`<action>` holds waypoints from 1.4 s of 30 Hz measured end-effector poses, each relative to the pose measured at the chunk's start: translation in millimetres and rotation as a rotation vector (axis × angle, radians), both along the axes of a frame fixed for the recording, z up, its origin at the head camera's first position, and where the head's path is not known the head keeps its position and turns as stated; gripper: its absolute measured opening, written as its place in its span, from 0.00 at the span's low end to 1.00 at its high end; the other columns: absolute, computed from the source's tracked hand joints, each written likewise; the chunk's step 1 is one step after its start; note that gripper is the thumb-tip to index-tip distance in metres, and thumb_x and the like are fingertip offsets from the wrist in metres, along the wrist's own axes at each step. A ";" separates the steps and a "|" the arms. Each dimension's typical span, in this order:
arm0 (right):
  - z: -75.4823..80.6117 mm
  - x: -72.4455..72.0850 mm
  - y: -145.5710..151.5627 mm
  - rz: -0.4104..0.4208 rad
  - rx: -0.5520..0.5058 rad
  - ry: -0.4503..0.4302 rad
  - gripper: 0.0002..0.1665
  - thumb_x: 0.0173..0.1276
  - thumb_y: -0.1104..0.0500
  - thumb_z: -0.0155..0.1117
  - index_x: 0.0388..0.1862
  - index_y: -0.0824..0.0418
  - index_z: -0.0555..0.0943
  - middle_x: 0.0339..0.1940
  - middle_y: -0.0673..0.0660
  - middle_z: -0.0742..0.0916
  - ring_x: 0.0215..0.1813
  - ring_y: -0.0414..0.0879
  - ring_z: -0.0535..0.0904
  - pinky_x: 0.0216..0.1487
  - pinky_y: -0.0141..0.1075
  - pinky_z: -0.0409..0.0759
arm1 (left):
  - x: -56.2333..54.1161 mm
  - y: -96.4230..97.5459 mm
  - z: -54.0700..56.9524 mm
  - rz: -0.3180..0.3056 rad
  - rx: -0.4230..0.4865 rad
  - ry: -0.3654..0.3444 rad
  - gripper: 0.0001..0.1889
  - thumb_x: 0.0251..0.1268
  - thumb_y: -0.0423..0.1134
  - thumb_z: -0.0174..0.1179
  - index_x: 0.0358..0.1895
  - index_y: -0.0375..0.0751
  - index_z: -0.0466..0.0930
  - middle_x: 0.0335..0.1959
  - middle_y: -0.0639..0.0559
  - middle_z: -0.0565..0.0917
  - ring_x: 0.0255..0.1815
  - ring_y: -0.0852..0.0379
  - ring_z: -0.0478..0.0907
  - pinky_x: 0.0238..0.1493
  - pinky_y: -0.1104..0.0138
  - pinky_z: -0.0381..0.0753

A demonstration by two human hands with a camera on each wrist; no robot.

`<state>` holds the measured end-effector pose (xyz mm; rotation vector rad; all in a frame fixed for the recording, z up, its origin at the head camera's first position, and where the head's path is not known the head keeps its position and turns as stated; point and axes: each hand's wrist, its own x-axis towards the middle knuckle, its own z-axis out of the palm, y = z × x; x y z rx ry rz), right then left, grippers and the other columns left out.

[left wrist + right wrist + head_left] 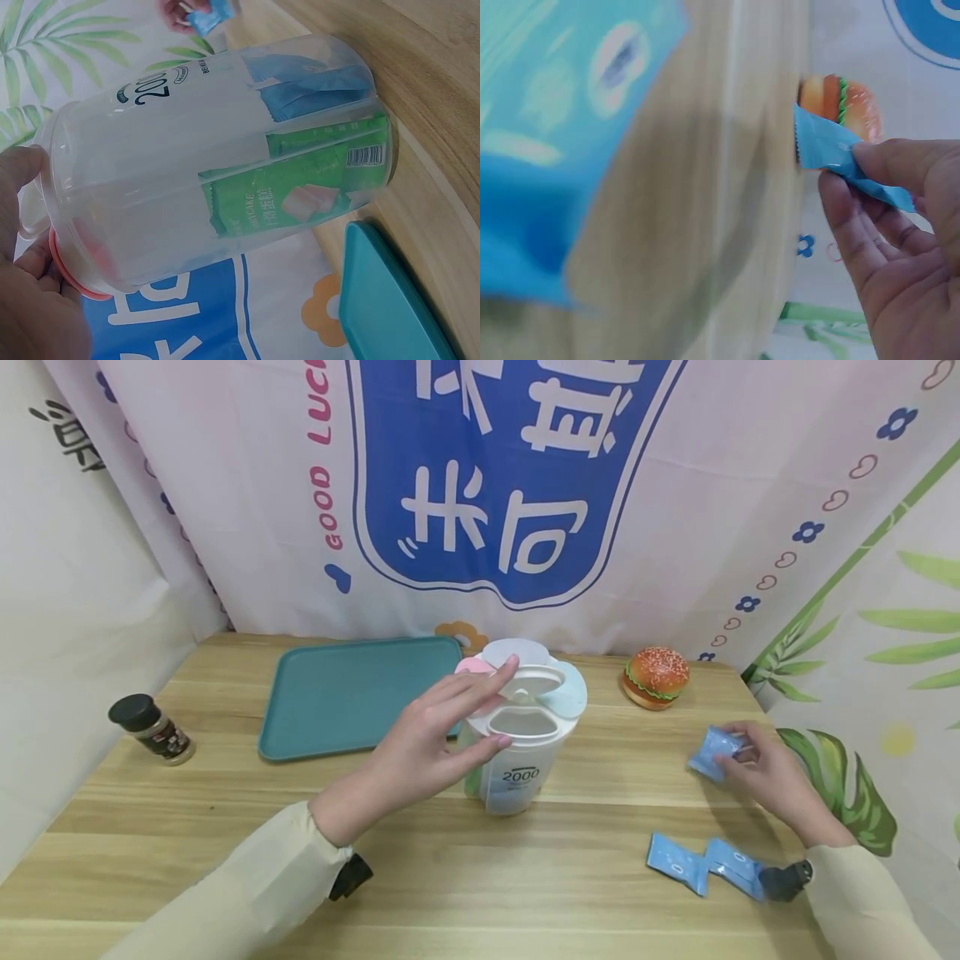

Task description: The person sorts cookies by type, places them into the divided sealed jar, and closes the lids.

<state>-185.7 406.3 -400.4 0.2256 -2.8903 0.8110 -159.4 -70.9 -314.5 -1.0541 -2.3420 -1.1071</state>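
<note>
A clear divided storage container with pastel lids stands mid-table, one white flap lid raised over an uncovered opening. My left hand is spread at its top, index fingertip against the raised flap and thumb at the opening's rim. Through the wall show blue packets and a green snack packet in separate compartments. Off to the right, my right hand pinches a small blue packet between thumb and fingers, above the table. Two more blue packets, one of them the left packet, lie near that wrist.
A teal tray lies behind and left of the container. At the far left stands a black-capped spice jar. A toy hamburger sits at the back right. Printed curtains hang along the wooden table's back edge.
</note>
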 end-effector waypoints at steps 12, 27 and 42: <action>40.7 4.7 -49.2 0.119 -0.184 0.344 0.16 0.70 0.73 0.67 0.55 0.73 0.80 0.48 0.24 0.80 0.42 0.17 0.77 0.42 0.12 0.80 | 0.6 1.1 0.2 0.001 0.001 -0.007 0.40 0.67 0.41 0.73 0.81 0.47 0.66 0.63 0.50 0.85 0.67 0.53 0.80 0.72 0.52 0.80; 101.9 17.7 -120.9 0.462 -0.529 0.500 0.17 0.64 0.83 0.65 0.52 0.82 0.79 0.53 0.46 0.89 0.45 0.34 0.86 0.46 0.21 0.86 | 1.7 2.7 1.3 -0.009 0.002 -0.004 0.41 0.67 0.40 0.73 0.81 0.50 0.64 0.63 0.50 0.85 0.66 0.53 0.80 0.71 0.52 0.81; 133.1 18.4 -200.2 0.704 -0.485 0.487 0.16 0.63 0.80 0.70 0.50 0.77 0.81 0.44 0.58 0.90 0.42 0.34 0.87 0.43 0.27 0.89 | 1.6 0.2 1.1 0.002 0.000 -0.020 0.40 0.68 0.41 0.72 0.82 0.50 0.64 0.63 0.50 0.85 0.65 0.54 0.81 0.72 0.52 0.80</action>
